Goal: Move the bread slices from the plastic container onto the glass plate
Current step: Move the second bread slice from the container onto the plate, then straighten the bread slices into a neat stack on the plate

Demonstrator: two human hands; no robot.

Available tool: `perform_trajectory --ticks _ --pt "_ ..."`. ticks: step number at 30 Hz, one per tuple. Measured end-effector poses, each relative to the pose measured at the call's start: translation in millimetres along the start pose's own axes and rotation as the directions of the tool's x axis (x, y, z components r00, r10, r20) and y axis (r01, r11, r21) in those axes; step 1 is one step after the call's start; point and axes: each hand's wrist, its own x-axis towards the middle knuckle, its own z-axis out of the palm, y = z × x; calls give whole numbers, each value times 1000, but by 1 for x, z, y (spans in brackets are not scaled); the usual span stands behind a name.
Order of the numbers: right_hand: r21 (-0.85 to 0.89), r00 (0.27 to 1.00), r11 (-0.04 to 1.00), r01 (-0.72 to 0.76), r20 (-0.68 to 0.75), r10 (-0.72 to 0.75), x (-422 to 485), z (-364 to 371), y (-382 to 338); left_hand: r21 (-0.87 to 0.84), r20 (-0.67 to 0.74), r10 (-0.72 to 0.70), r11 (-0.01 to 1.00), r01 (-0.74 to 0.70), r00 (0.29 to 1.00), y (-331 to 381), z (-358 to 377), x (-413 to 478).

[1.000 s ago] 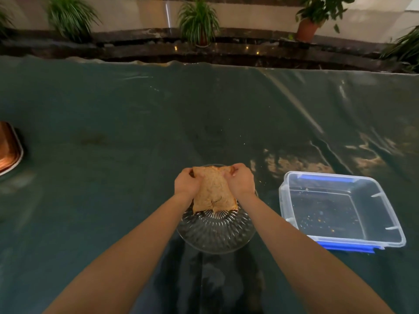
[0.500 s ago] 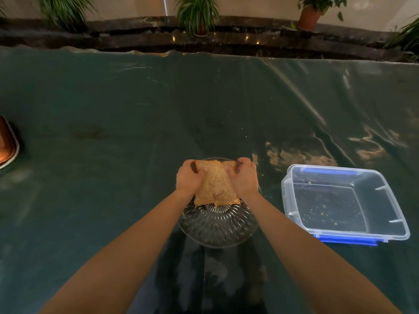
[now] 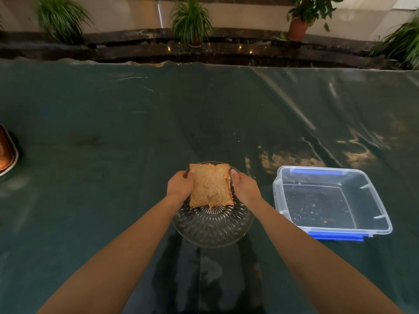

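Note:
A stack of brown bread slices (image 3: 210, 185) lies over the far half of the ribbed glass plate (image 3: 213, 226), just in front of me. My left hand (image 3: 180, 185) curls around the stack's left edge. My right hand (image 3: 243, 189) presses against its right edge, thumb up by the far corner. How many slices are in the stack I cannot tell. The clear plastic container (image 3: 344, 230) with blue clips stands to the right of the plate and holds only crumbs.
A dark green cloth under a shiny clear sheet (image 3: 113, 132) covers the table. A copper-coloured tray (image 3: 6, 150) pokes in at the left edge. Potted plants (image 3: 191, 21) stand on a ledge beyond the table's far edge.
The bread has come down and now lies flatter on the plate. Both hands have slid from its far corners to its sides.

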Motion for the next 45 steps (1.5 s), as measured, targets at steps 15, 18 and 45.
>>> perform_trajectory --ticks 15,18,45 --pt "413 964 877 -245 197 176 -1 11 -10 -437 239 -100 877 199 966 -2 11 -3" --pt "476 963 841 -256 202 179 -2 10 -9 -442 232 -97 876 193 968 -3 12 -2" --pt "225 991 974 9 -130 21 15 27 -11 -304 3 -26 952 26 1000 14 17 18"
